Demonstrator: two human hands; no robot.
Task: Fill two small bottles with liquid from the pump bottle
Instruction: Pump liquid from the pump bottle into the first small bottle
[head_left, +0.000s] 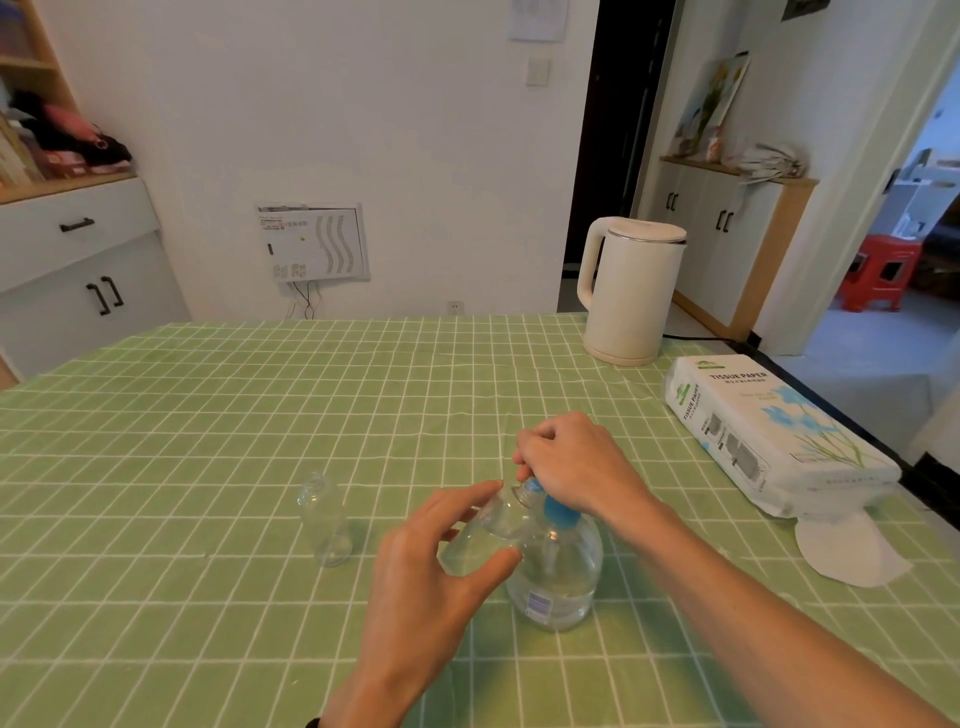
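Left hand (434, 564) gripping tilted small clear plastic bottle (480, 540) at blue pump nozzle, right hand (569, 465) curled over clear round pump bottle (558, 577), second small clear bottle (323, 519) upright left on green checked bench (208, 441)

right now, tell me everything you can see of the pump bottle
The pump bottle is a squat, rounded, clear bottle, plastic by its look, with a blue pump head and a small blue-and-white label low on its side. It holds clear liquid and stands upright on the green checked tablecloth. The right hand is curled over the pump head. The left hand holds a small bottle tilted, mouth at the spout.
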